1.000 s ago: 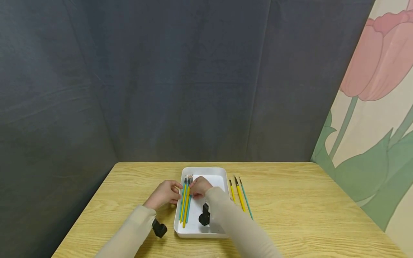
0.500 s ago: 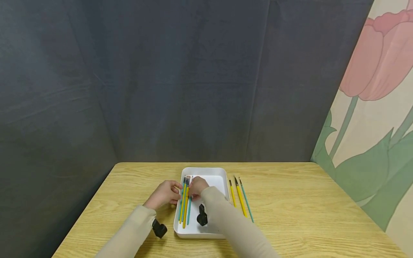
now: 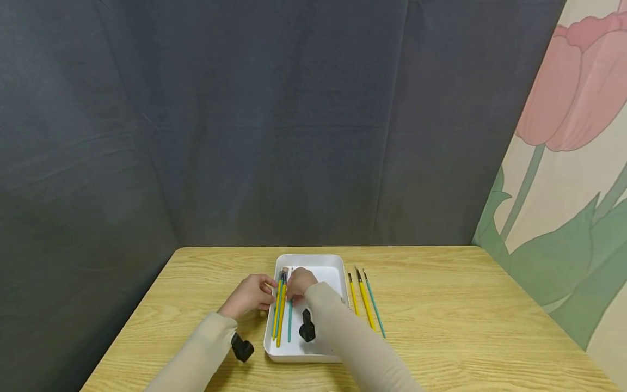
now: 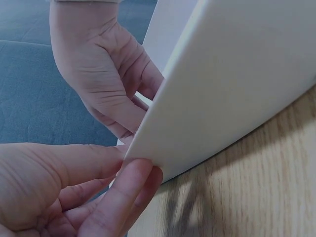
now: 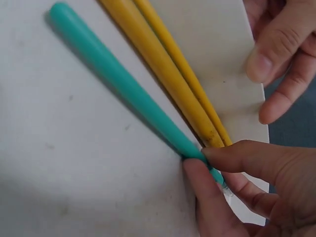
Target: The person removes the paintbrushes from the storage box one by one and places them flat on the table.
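In the right wrist view, my right hand [image 5: 266,182] pinches a teal-handled paintbrush [image 5: 118,91] near its ferrule, between thumb and fingers. Its rounded handle end lies over the white tray floor. Yellow-handled paintbrushes [image 5: 170,64] lie beside it toward the tray's left wall. In the head view, that bundle of yellow and teal paintbrushes [image 3: 281,318] lines the left side of the white tray [image 3: 309,358]. My left hand [image 3: 249,296] holds the tray's left rim, its thumb and fingers at the wall [image 4: 197,98] in the left wrist view. Bristles of the pinched brush are mostly hidden.
Right of the tray, two yellow paintbrushes [image 3: 364,299] and a teal one [image 3: 374,305] lie on the wooden table [image 3: 465,316], partly behind my right sleeve [image 3: 352,337]. A dark curtain [image 3: 294,136] hangs behind the table, and a tulip-painted wall [image 3: 563,207] stands at the right.
My right hand has shifted slightly left, then stayed in place. The teal paintbrush in it has separated from the bundle, its handle end swinging right. My left hand has not moved.
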A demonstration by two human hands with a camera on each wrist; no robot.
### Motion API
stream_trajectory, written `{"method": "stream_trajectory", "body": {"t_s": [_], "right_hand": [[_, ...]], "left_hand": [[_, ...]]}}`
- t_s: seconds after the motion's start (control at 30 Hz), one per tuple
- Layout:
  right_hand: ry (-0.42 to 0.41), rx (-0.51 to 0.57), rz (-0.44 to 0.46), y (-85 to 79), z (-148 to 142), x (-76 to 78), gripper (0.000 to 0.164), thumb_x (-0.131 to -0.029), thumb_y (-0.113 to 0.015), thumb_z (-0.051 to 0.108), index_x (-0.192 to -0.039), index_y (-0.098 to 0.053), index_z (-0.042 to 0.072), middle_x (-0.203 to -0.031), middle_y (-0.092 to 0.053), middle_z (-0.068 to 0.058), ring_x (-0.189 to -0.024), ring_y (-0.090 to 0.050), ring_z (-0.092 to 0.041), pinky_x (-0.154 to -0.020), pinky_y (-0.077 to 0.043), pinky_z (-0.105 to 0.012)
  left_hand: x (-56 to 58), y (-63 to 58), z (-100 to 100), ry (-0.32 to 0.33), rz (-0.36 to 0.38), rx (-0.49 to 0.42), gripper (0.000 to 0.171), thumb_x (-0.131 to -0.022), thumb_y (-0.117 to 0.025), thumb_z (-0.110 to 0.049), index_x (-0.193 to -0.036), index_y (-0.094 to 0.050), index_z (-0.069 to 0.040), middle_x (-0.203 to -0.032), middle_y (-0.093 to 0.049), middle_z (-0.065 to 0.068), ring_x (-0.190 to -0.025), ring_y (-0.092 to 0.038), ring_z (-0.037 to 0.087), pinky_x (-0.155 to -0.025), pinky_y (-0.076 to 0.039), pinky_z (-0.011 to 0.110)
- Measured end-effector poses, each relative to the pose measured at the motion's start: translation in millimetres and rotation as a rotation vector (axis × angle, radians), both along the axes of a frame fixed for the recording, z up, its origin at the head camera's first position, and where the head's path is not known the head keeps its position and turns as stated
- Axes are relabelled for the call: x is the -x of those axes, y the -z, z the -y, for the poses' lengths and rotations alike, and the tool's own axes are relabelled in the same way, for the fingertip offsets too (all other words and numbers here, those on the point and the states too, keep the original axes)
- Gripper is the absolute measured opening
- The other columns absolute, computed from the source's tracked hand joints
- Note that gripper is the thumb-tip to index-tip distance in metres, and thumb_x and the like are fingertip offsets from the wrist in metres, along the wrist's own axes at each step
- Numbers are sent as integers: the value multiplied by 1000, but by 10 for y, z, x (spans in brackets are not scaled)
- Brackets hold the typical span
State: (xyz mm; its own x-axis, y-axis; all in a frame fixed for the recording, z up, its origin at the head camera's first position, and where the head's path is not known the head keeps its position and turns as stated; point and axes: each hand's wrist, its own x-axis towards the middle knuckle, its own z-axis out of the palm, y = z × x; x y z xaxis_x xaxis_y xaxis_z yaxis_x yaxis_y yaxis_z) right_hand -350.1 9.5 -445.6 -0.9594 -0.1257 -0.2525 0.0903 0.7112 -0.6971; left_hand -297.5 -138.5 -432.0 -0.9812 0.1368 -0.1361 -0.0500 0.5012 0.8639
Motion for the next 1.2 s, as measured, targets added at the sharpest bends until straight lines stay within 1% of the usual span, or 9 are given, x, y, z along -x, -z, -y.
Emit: {"method": "stream_trajectory", "body": {"t_s": [0.07, 0.13, 0.3, 0.5, 0.67, 0.8, 0.9, 1.0, 1.2], "right_hand": [[8, 9, 21, -2, -11, 16, 24, -68, -76, -9, -70, -57, 5, -63, -59, -5, -44, -56, -13, -44, -50, -21], [22, 54, 51, -1, -28, 27, 21, -70, -73, -10, -72, -58, 4, -64, -58, -5, -44, -56, -13, -46, -52, -21], [58, 223, 154, -54, -109, 4, 18, -76, -67, -13, -87, -61, 0, -65, -54, -6, -46, -56, -14, -51, -56, -24], [50, 357, 218, -175, -222, -26, 31, -77, -67, -13, -107, -62, -4, -68, -53, -5, -53, -55, -12, -56, -57, -24], [-4, 471, 233, -357, -304, -60, 39, -80, -65, -11, -118, -58, -4, -86, -60, -11, -64, -58, -13, -72, -60, -33], [-68, 523, 222, -507, -378, -113, 41, -83, -61, -9, -124, -54, -5, -101, -63, -17, -71, -62, -14, -76, -60, -36], [-99, 535, 212, -581, -451, -141, 40, -84, -61, -8, -123, -54, -4, -100, -62, -14, -74, -62, -14, -74, -60, -33], [-103, 546, 209, -630, -550, -171, 40, -84, -62, -8, -123, -54, -3, -96, -59, -10, -76, -62, -14, -76, -60, -34], [-110, 598, 198, -720, -810, -239, 42, -87, -62, -7, -127, -51, -3, -100, -57, -10, -81, -65, -15, -83, -58, -39]], "left_hand": [[5, -1, 5, 2, 2, 3, 29, -81, -70, 8, -109, -64, 4, -85, -57, 11, -68, -59, 17, -60, -58, 30], [8, 1, 7, 3, 4, 4, 29, -81, -70, 8, -110, -64, 4, -86, -57, 11, -68, -59, 17, -60, -58, 30], [14, 13, 3, 1, 12, 7, 30, -82, -70, 7, -110, -64, 3, -87, -57, 11, -69, -60, 18, -61, -58, 31], [17, 26, 9, 3, 19, 6, 30, -82, -70, 6, -111, -64, 2, -89, -57, 12, -70, -61, 18, -62, -59, 31], [3, 22, 27, -8, 6, -10, 30, -81, -70, 8, -110, -64, 3, -88, -56, 12, -69, -61, 18, -61, -59, 31], [-4, 22, 45, -9, 5, -20, 30, -81, -69, 8, -110, -64, 4, -87, -56, 12, -68, -60, 19, -61, -58, 31], [-8, 20, 52, -9, 14, -15, 30, -82, -69, 8, -112, -63, 4, -88, -56, 12, -69, -60, 19, -61, -58, 32], [-12, 20, 51, -8, 17, -11, 31, -83, -69, 7, -113, -63, 4, -89, -56, 13, -70, -61, 19, -62, -58, 32], [2, 18, 40, -4, 11, -5, 31, -83, -69, 5, -113, -63, 3, -91, -57, 13, -72, -62, 19, -63, -59, 32]]}}
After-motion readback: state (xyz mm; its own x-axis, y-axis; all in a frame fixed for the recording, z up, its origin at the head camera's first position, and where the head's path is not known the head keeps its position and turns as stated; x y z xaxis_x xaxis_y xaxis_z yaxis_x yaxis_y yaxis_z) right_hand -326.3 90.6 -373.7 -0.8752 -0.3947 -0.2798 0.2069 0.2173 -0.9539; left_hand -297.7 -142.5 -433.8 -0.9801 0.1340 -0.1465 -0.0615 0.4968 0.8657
